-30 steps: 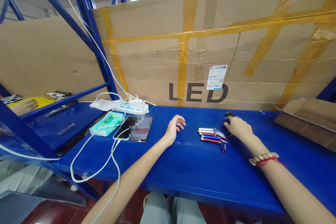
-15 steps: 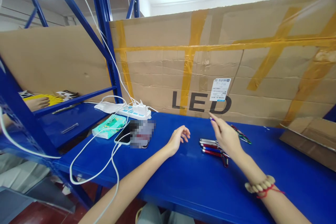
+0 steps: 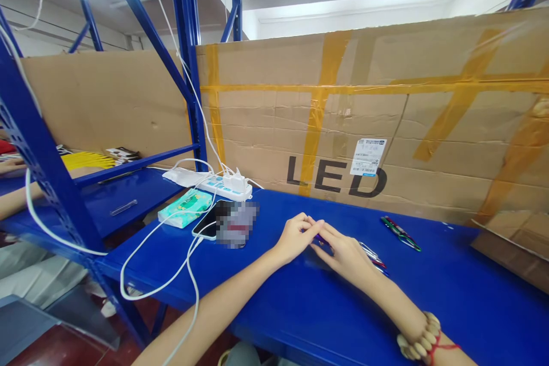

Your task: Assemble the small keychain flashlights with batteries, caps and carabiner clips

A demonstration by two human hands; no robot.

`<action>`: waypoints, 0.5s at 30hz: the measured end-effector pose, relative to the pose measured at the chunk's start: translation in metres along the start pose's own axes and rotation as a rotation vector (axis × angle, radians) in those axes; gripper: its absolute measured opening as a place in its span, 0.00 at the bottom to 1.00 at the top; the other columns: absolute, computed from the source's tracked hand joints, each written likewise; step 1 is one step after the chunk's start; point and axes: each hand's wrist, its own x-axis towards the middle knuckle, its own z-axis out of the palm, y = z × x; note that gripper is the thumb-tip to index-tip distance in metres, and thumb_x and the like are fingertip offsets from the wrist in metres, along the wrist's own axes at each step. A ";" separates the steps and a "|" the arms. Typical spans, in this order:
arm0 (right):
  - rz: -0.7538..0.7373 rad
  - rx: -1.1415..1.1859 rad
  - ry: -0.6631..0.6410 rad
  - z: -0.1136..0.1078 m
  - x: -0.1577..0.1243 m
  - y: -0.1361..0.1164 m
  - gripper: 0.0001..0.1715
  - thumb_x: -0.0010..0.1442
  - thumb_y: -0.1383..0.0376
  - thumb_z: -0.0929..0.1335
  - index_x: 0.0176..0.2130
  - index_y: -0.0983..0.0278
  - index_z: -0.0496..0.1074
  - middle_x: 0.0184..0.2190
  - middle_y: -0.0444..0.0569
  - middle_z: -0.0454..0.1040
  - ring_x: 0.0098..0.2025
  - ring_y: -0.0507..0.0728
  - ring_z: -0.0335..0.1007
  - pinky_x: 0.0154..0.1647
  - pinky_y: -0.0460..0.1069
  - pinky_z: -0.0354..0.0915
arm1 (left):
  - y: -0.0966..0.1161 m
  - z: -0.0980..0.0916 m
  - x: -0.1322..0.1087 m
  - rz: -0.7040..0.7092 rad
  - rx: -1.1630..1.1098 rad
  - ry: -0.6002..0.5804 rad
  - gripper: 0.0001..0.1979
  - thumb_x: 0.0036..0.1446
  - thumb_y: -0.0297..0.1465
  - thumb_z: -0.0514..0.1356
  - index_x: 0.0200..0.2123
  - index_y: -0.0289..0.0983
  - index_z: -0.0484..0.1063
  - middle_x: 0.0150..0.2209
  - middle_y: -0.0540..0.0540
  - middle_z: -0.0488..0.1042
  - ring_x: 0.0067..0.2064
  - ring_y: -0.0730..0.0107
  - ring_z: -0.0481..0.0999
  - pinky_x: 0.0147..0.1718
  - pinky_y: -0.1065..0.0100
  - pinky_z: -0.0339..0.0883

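Observation:
My left hand [image 3: 295,238] and my right hand [image 3: 348,256] meet above the blue table, fingertips touching. Between them is a thin purple-blue pen [image 3: 324,241], mostly covered by the fingers. Both hands are closed round it, thumbs and fingers pinched together. Just behind my right hand lies a bunch of silver and red pens [image 3: 374,257], partly hidden by that hand. Farther right, a few green and red pens [image 3: 401,233] rest on the tabletop.
On the left lie a phone [image 3: 210,222], a blurred-out item [image 3: 237,226], a green tissue pack [image 3: 186,207] and a power strip [image 3: 225,186] with looping white cables. A taped cardboard sheet [image 3: 266,126] stands behind. A cardboard piece [image 3: 514,246] sits right. Another person's arm [image 3: 21,201] shows far left.
My right hand has moved left and down with the pen, and my left hand has come to meet it. The bunch of pens is now more covered. The view has shifted slightly.

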 end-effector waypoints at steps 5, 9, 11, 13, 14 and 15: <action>0.027 -0.093 0.026 0.001 0.001 0.003 0.19 0.64 0.59 0.58 0.50 0.60 0.68 0.38 0.50 0.75 0.29 0.55 0.76 0.23 0.46 0.69 | -0.002 -0.001 0.002 -0.039 0.024 0.071 0.25 0.55 0.45 0.53 0.12 0.35 0.63 0.23 0.51 0.59 0.29 0.73 0.63 0.31 0.69 0.57; 0.038 -0.130 0.063 0.003 0.001 0.006 0.22 0.66 0.58 0.55 0.51 0.62 0.69 0.36 0.51 0.76 0.30 0.55 0.75 0.25 0.47 0.68 | -0.005 -0.003 0.005 -0.097 0.066 0.120 0.26 0.55 0.45 0.52 0.11 0.36 0.61 0.21 0.51 0.60 0.27 0.73 0.63 0.32 0.68 0.57; 0.030 -0.165 0.086 0.005 0.000 0.007 0.22 0.66 0.58 0.56 0.49 0.62 0.71 0.38 0.52 0.77 0.35 0.57 0.75 0.32 0.49 0.70 | -0.007 -0.004 0.006 -0.128 0.034 0.104 0.26 0.54 0.47 0.52 0.13 0.35 0.63 0.21 0.51 0.61 0.27 0.73 0.64 0.30 0.69 0.57; 0.014 -0.194 0.113 0.007 0.000 0.008 0.21 0.66 0.59 0.56 0.48 0.61 0.72 0.40 0.53 0.77 0.41 0.59 0.75 0.40 0.53 0.68 | -0.009 -0.003 0.007 -0.189 -0.020 0.087 0.26 0.54 0.49 0.51 0.14 0.35 0.63 0.20 0.51 0.61 0.25 0.74 0.63 0.28 0.69 0.57; 0.004 -0.200 0.127 0.007 0.001 0.007 0.21 0.66 0.59 0.56 0.47 0.61 0.72 0.40 0.52 0.78 0.42 0.59 0.74 0.42 0.54 0.67 | -0.011 -0.002 0.007 -0.227 -0.050 0.081 0.26 0.54 0.50 0.51 0.15 0.35 0.63 0.19 0.52 0.60 0.24 0.75 0.62 0.27 0.70 0.57; -0.006 -0.203 0.136 0.006 0.001 0.006 0.21 0.66 0.60 0.56 0.47 0.61 0.73 0.40 0.52 0.78 0.43 0.59 0.73 0.43 0.54 0.67 | -0.012 -0.002 0.007 -0.258 -0.078 0.077 0.26 0.53 0.50 0.52 0.16 0.35 0.63 0.17 0.52 0.59 0.22 0.76 0.61 0.26 0.70 0.57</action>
